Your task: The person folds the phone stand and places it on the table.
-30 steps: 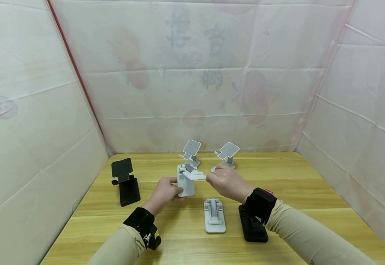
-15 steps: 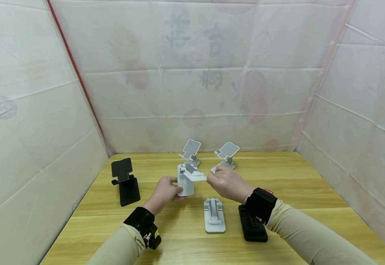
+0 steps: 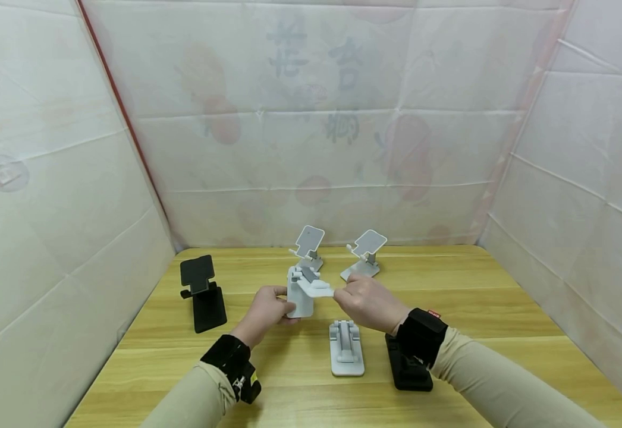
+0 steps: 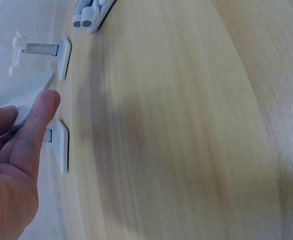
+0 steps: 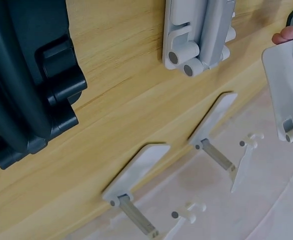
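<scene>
A white folding phone stand [image 3: 300, 300] is held up over the table in the head view, partly unfolded, with its base upright and its holder plate [image 3: 319, 291] jutting right. My left hand [image 3: 266, 310] grips the base by its lower left side, thumb in front. The left wrist view shows the fingers [image 4: 34, 130] pinching the white base [image 4: 29, 97]. At the plate's right end my right hand [image 3: 371, 301] pinches the edge with curled fingers. In the right wrist view the base [image 5: 284, 82] appears at the right; the right hand is out of that view.
A folded white stand [image 3: 346, 351] lies in front, beside a folded black stand [image 3: 408, 368] under the right wrist. Two unfolded white stands, one left [image 3: 310, 242] and one right [image 3: 368, 244], are at the back. An unfolded black stand [image 3: 204, 291] is at the left.
My right hand has shifted slightly down, toward the body, and the holder plate's right end has dipped with it. The left hand stays nearly still on the base.
</scene>
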Demonstrator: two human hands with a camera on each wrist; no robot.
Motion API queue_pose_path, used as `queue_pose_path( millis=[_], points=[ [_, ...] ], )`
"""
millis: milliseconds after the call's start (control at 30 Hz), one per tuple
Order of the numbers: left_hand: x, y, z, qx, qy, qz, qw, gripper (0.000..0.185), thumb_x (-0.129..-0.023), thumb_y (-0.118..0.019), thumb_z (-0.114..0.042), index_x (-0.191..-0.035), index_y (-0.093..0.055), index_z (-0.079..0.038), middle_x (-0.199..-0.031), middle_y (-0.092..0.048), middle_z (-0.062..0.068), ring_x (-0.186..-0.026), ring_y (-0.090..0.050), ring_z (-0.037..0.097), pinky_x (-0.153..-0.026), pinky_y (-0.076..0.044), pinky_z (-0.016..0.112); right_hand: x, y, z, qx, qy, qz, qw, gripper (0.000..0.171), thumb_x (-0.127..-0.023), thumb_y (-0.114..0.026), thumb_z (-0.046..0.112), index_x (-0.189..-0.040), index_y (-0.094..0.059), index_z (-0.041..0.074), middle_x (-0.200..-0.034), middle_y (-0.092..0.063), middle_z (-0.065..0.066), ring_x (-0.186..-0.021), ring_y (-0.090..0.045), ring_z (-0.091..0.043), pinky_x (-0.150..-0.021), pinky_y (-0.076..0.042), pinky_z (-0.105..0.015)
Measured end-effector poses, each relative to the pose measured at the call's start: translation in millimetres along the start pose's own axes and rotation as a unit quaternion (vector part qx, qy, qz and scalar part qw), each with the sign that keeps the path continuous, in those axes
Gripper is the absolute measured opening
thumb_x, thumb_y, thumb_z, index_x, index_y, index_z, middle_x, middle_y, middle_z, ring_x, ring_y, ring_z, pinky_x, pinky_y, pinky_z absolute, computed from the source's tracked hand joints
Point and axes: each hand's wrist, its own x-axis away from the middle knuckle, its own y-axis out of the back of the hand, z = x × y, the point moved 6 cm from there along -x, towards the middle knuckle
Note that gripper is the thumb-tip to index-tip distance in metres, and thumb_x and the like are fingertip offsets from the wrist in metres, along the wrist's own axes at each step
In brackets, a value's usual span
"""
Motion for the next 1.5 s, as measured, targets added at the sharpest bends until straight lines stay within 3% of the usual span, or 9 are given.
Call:
queue_pose_path(
  millis=[433,700,933,1300,1500],
  points=[
    [-0.8,1.2,2.6,0.004,0.009,-0.015,0.9998,0.041,-0.093,-0.059,0.008,-0.133,-0.057,0.011,-0.121,-0.065,0.033,-0.088,-0.074,0.028,-0.073,-0.065,0.033,-4.2,-1.6,3.1,0.008,0.001,0.017,1.0,0.037,-0.097,-0.028,-0.005,-0.069,-0.044,0.013,-0.057,-0.025,0.009,-0.053,-0.015,-0.006,-0.057,-0.033,-0.021],
    [-0.1,0.3,3.0,0.007,0.008,-0.021,0.9997,0.039,-0.091,-0.059,0.009,-0.131,-0.06,0.011,-0.119,-0.066,0.032,-0.087,-0.074,0.028,-0.073,-0.065,0.034,-3.1,-3.3,5.9,0.006,0.0,0.036,0.999,0.029,-0.087,-0.042,-0.01,-0.068,-0.045,0.012,-0.055,-0.026,0.009,-0.053,-0.016,-0.006,-0.059,-0.039,-0.021],
    [1.3,-3.4,2.3,0.019,0.007,-0.01,0.9997,0.04,-0.092,-0.061,0.007,-0.132,-0.059,0.011,-0.118,-0.067,0.029,-0.088,-0.074,0.028,-0.075,-0.065,0.035,-3.0,-3.5,12.1,0.011,0.022,0.033,0.999,0.025,-0.082,-0.051,-0.011,-0.07,-0.047,0.011,-0.053,-0.032,0.008,-0.05,-0.024,-0.007,-0.061,-0.043,-0.022],
    [5.4,-8.3,-1.7,0.048,-0.004,0.016,0.9987,0.042,-0.094,-0.062,0.004,-0.135,-0.057,0.011,-0.124,-0.063,0.031,-0.091,-0.074,0.032,-0.08,-0.065,0.039,-2.3,-7.1,17.0,0.044,0.032,0.045,0.998,0.024,-0.087,-0.046,-0.01,-0.074,-0.051,0.01,-0.054,-0.041,0.006,-0.051,-0.031,-0.009,-0.065,-0.039,-0.024],
    [6.6,-10.7,-5.9,0.068,-0.008,0.034,0.997,0.044,-0.094,-0.062,0.002,-0.137,-0.057,0.01,-0.122,-0.066,0.029,-0.091,-0.075,0.03,-0.082,-0.065,0.037,-1.9,-7.8,19.9,0.074,0.047,0.058,0.994,0.018,-0.087,-0.055,-0.008,-0.08,-0.057,0.009,-0.056,-0.05,0.005,-0.053,-0.036,-0.009,-0.065,-0.042,-0.025]
  ],
)
